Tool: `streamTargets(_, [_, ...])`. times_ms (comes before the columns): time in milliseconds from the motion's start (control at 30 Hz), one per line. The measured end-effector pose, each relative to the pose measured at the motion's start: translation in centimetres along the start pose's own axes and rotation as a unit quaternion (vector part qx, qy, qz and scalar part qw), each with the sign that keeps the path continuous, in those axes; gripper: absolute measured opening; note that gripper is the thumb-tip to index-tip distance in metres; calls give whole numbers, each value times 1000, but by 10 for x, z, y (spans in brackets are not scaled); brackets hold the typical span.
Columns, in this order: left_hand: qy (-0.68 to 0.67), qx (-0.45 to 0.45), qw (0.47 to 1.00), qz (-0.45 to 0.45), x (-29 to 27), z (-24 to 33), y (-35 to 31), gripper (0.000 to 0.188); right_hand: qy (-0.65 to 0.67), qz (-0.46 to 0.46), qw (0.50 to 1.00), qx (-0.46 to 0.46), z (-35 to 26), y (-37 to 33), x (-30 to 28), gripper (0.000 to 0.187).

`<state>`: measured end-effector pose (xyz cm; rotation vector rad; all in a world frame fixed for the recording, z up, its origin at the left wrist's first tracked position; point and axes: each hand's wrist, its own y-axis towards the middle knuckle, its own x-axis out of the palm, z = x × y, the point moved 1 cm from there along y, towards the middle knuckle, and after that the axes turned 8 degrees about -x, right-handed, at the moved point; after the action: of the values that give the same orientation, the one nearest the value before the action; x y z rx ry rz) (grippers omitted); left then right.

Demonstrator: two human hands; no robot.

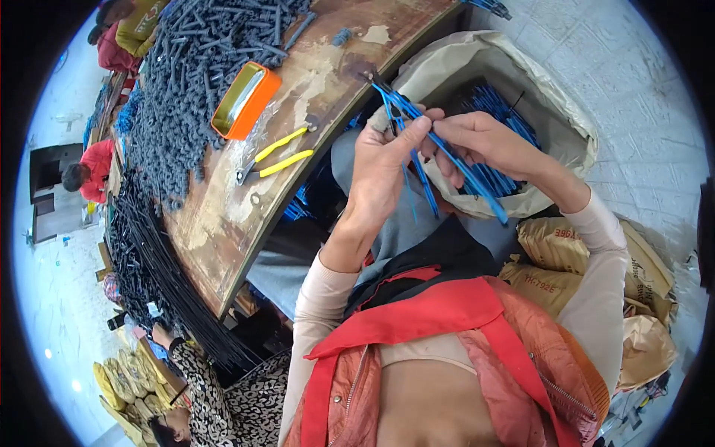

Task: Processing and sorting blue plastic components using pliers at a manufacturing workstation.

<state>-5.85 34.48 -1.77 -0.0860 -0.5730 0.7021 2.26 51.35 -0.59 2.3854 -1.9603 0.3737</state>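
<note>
Over my lap, near the edge of the wooden table, my left hand [380,159] is closed on a few thin blue rods [478,195] with dark fittings at their upper ends. One fingertip looks wrapped in something pale. My right hand [482,141] meets it from the right, fingers and thumb pinched on the same rods. Their lower ends point down and to the right; a couple hang below my left hand. Just behind the right hand stands an open pale sack [573,127] holding many similar blue rods [500,108]. The exact contact between the fingertips is partly hidden.
On the table [223,195] lie yellow-handled cutters [277,155], an orange tin [248,101] and a heap of dark grey ribbed pieces [179,97]. Long black rods [160,264] line the far left. Brown paper sacks [551,257] sit at right. A co-worker's patterned sleeve [212,402] shows lower left.
</note>
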Motion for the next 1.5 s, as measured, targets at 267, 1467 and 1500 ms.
streamTargets(267, [-2, 119, 984, 129, -7, -1, 7, 14, -118, 103, 986, -51, 10, -8, 12, 20])
streamTargets(1467, [231, 309, 921, 50, -41, 29, -134, 15, -695, 148, 698, 89, 201, 11, -179, 13])
streamTargets(1500, [20, 211, 955, 206, -77, 11, -158, 13, -707, 165, 681, 100, 231, 12, -196, 14])
